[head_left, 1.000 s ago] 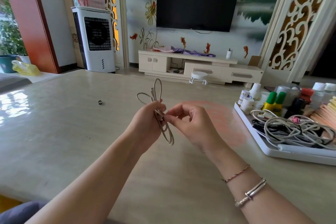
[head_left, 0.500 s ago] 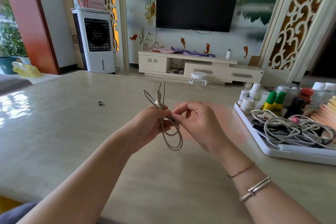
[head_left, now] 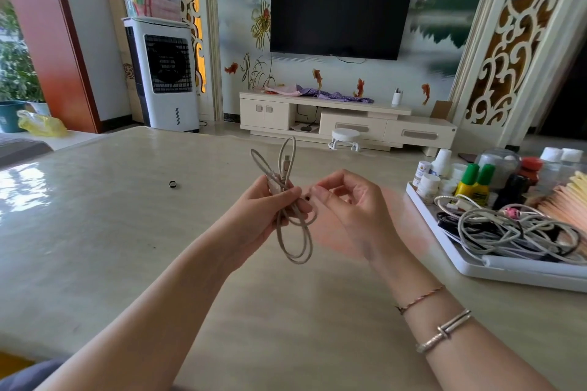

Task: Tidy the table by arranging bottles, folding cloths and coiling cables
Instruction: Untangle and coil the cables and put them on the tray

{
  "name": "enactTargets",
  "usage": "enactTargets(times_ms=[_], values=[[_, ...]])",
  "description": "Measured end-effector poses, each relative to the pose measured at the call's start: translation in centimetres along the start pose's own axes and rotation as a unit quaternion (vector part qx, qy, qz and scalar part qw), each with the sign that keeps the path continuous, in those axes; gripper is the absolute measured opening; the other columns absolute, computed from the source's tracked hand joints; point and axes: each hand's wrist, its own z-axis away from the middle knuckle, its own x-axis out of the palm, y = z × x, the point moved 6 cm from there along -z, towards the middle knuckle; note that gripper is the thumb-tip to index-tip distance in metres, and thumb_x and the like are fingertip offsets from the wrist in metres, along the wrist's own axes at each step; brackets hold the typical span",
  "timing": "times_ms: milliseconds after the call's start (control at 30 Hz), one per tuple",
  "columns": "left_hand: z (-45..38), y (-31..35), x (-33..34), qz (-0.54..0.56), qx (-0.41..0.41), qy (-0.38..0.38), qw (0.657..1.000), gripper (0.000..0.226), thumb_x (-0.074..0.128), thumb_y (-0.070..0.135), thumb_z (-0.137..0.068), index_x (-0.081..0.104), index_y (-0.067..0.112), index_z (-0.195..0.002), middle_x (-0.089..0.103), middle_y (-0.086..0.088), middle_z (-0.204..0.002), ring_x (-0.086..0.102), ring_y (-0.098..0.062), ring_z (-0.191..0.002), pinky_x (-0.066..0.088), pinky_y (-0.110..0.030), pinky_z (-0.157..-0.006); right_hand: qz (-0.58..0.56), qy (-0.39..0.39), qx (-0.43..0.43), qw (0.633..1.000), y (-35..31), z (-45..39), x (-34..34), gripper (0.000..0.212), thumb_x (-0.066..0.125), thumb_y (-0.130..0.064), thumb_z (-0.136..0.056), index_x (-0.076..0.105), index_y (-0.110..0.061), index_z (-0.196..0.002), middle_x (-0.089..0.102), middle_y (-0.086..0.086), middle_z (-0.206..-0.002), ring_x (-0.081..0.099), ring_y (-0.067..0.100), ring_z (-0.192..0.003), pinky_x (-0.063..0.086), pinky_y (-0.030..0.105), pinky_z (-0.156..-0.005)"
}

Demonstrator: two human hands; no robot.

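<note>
Room: a living room is seen, with a dark television [head_left: 343,9] on a painted wall and a white air cooler [head_left: 163,73] to the left.
Surface: a pale, glossy table [head_left: 111,232] fills the foreground; a small dark ring [head_left: 172,184] lies on it, well apart from the hands.
Cable: a beige cable [head_left: 293,232] is held above the table in loose loops, some standing up above the fist, others hanging below it; a plug end is seen near the top.
Left hand: the left hand [head_left: 270,209] is closed round the gathered middle of the cable.
Right hand: the right hand [head_left: 349,209] is just beside the left, thumb and forefinger brought together at the bundle; something small and dark shows at the fingertips, but whether it or a strand is pinched cannot be told.
Tray: a white tray [head_left: 508,273] at the right holds a tangle of other cables [head_left: 514,232], with small bottles [head_left: 473,184] behind them.
Step in hand: the coil is judged to be at the point of being bound or finished.
Doing it well: the loops are best kept even, the left grip kept firm so none slip free, and the loose end wrapped round the waist without sharp kinks near the plug.
Risk: uneven loops are likely to spring open once released.
</note>
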Motion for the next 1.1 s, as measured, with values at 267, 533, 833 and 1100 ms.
enactTargets(times_ms=[267,533,833,1100], values=[[-0.4,0.1,-0.3,0.068,0.004,0.011,0.998,0.010,0.047,-0.001,-0.093,0.047,0.007,-0.087,0.055,-0.007,-0.057,0.053,-0.016,-0.051,0.042,-0.029,-0.059,-0.003,-0.039,0.066,0.997,1.5,-0.8,-1.0,0.008,0.067,-0.014,-0.087,0.069,-0.022,-0.088,0.068,-0.004,-0.084,0.057,0.009,-0.078,0.048,0.019,-0.075],[-0.4,0.1,-0.1,0.077,0.012,-0.005,0.997,0.012,0.043,-0.004,-0.092,0.046,0.007,-0.088,0.045,-0.007,-0.061,0.046,-0.014,-0.051,0.036,-0.026,-0.055,0.033,-0.147,0.044,0.988,1.2,-0.1,0.7,0.016,0.072,-0.011,-0.083,0.073,-0.017,-0.098,0.072,0.000,-0.101,0.052,0.022,-0.075,0.046,0.026,-0.078],[-0.3,-0.1,0.4,0.071,-0.028,-0.025,0.997,0.020,0.040,-0.008,-0.089,0.047,0.008,-0.079,0.042,-0.003,-0.053,0.039,-0.013,-0.044,0.033,-0.020,-0.045,-0.008,-0.110,0.081,0.991,1.4,-0.1,0.1,0.006,0.073,-0.016,-0.082,0.070,-0.021,-0.081,0.067,-0.003,-0.085,0.057,0.013,-0.083,0.045,0.029,-0.084],[0.0,-0.4,1.3,-0.077,-0.009,-0.046,0.996,0.021,0.039,0.000,-0.095,0.048,0.012,-0.080,0.066,-0.011,-0.079,0.055,-0.022,-0.065,0.038,-0.031,-0.065,-0.114,-0.085,0.136,0.980,1.8,0.2,0.9,0.012,0.062,-0.004,-0.085,0.062,-0.015,-0.080,0.059,0.005,-0.074,0.046,0.019,-0.076,0.029,0.025,-0.059]])
